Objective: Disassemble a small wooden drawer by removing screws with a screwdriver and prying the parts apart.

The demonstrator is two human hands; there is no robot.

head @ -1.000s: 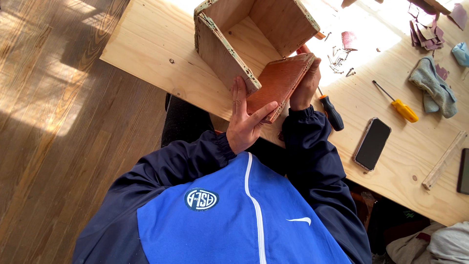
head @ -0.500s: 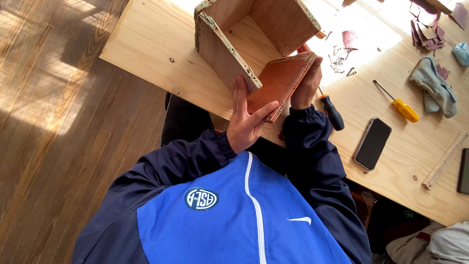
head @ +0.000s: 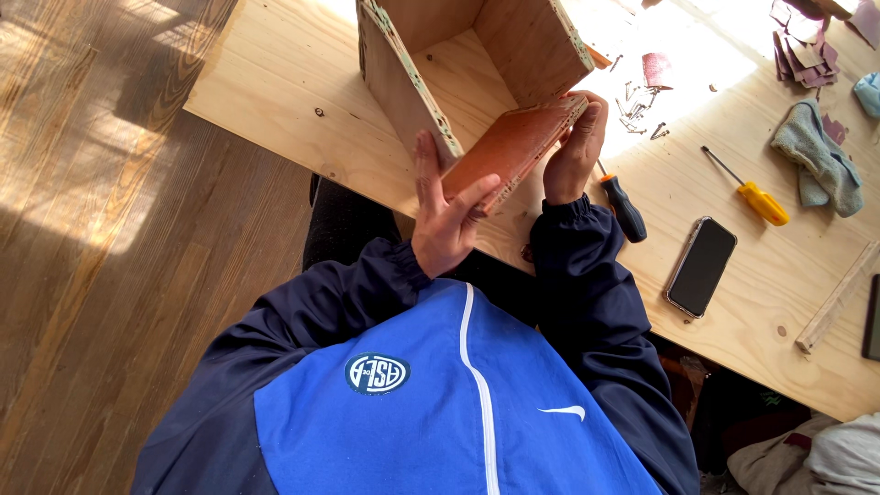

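A reddish-brown plywood panel (head: 513,147) is held tilted between my two hands, just in front of an open plywood box (head: 440,64) that stands on the light wooden table (head: 275,82). My left hand (head: 445,215) presses flat against the panel's near lower edge, fingers spread. My right hand (head: 576,151) grips the panel's right edge, near the box's right wall. The panel's far end touches or nearly touches the box's side walls.
On the table to the right lie a black-handled screwdriver (head: 623,206), a yellow-handled screwdriver (head: 747,191), a dark phone (head: 701,266), loose screws (head: 637,105), a grey-blue cloth (head: 816,156), sandpaper scraps (head: 802,50) and a wooden strip (head: 839,298). Wood floor (head: 110,229) lies left.
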